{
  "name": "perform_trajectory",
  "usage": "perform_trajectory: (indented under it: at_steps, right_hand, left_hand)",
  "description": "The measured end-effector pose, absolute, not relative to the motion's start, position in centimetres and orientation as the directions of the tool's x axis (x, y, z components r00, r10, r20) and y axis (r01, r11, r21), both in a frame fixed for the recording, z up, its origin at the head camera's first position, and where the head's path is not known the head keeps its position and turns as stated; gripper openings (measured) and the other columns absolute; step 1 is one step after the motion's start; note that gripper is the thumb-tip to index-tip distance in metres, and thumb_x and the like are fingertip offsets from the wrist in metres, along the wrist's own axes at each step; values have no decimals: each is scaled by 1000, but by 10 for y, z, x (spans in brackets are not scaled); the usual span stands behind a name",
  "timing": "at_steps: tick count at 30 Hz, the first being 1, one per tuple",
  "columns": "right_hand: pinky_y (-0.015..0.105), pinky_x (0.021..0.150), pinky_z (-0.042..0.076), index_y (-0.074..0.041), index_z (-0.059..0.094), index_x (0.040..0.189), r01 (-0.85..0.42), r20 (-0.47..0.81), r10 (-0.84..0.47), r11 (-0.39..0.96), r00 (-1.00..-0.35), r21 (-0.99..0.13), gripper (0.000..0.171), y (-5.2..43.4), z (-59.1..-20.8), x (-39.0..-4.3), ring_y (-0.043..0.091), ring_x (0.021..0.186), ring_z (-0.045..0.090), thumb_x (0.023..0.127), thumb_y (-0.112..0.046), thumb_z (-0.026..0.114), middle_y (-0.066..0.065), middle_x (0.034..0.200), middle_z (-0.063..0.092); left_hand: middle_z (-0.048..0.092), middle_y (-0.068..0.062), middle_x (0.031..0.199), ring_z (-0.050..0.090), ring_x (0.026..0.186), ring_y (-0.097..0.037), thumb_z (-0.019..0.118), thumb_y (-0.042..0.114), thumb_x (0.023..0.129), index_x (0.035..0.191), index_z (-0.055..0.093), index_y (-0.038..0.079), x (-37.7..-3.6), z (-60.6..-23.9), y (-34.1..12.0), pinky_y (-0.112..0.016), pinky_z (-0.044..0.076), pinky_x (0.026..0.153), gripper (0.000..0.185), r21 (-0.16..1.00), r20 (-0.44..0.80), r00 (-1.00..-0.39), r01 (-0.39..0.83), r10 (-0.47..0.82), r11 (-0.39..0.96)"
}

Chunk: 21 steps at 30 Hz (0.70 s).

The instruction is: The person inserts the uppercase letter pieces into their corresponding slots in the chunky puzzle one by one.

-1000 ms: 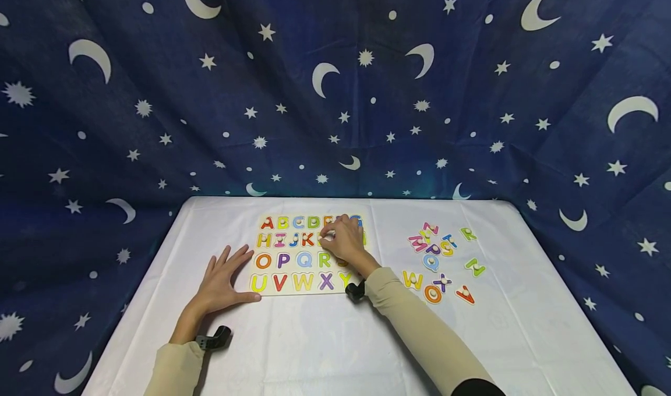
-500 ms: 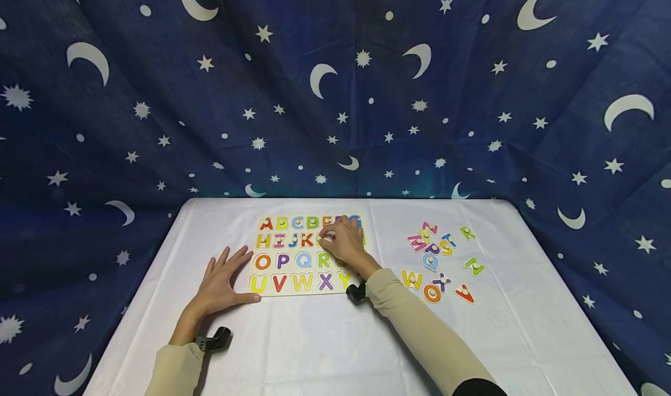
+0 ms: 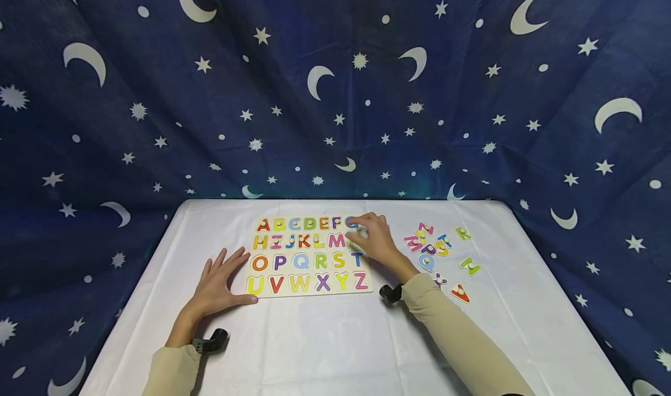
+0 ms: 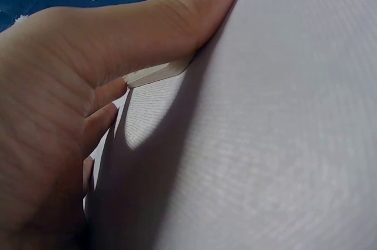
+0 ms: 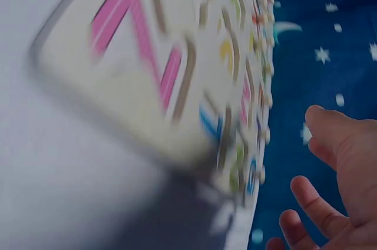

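Observation:
A cream alphabet puzzle board (image 3: 306, 272) lies flat, with knobbed letter pieces in its top row and along the second row to the yellow letter L (image 3: 318, 241). The slots from the pink M (image 3: 336, 240) through the lower rows show printed letters and no knobs. My left hand (image 3: 217, 288) touches the board's left edge with spread fingers, its thumb at the near corner; in the left wrist view the thumb (image 4: 177, 23) lies along the rim. My right hand (image 3: 378, 240) hovers over the board's right end with parted fingers and nothing between them, covering part of the second row.
Right of the board lie loose knobbed letters: a blue Q (image 3: 427, 262), a red V (image 3: 460, 293), a green N (image 3: 469, 266), a green R (image 3: 463, 233) and several more. The right sleeve (image 3: 461, 326) covers part of that area. A starry curtain (image 3: 293, 93) hangs behind the white table (image 3: 314, 349).
My right hand has let go of the letter L and moved right, uncovering L, M and the lower right slots. Its sleeve now hides the loose W and O. The left hand stays put.

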State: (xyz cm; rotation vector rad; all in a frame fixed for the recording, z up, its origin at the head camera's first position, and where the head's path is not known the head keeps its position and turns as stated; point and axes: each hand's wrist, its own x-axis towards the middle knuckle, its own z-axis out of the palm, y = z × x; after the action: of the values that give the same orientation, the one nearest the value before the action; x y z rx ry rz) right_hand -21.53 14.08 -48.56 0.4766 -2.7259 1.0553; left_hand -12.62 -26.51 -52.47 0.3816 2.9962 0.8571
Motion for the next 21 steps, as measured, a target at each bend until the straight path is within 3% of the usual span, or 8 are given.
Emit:
perform_trajectory:
  at_steps: [7, 14, 21]
  right_hand:
    - [46, 83, 42, -10, 77, 114, -351, 354, -150, 708, -923, -614, 30, 191, -486, -211, 34, 100, 54, 87, -20, 84, 16, 115, 70]
    - [54, 89, 39, -7, 77, 115, -314, 373, -90, 735, -924, -601, 30, 234, -486, -203, 38, 105, 55, 87, -17, 84, 19, 116, 71]
    - [63, 93, 35, -8, 76, 116, -118, 258, 42, 811, -965, -573, 32, 268, -490, -194, 42, 110, 45, 87, -22, 84, 23, 124, 62]
  left_hand:
    - [36, -17, 163, 11, 154, -49, 91, 60, 61, 152, 48, 10, -126, -525, -265, -69, 0, 122, 113, 518, 75, -969, 238, 234, 822]
    - [35, -17, 164, 11, 154, -49, 91, 60, 61, 153, 48, 10, -125, -525, -266, -68, 0, 122, 113, 516, 70, -971, 232, 230, 825]
    - [35, -17, 164, 10, 154, -49, 91, 60, 61, 153, 47, 11, -125, -525, -266, -68, 0, 122, 113, 518, 62, -970, 231, 233, 824]
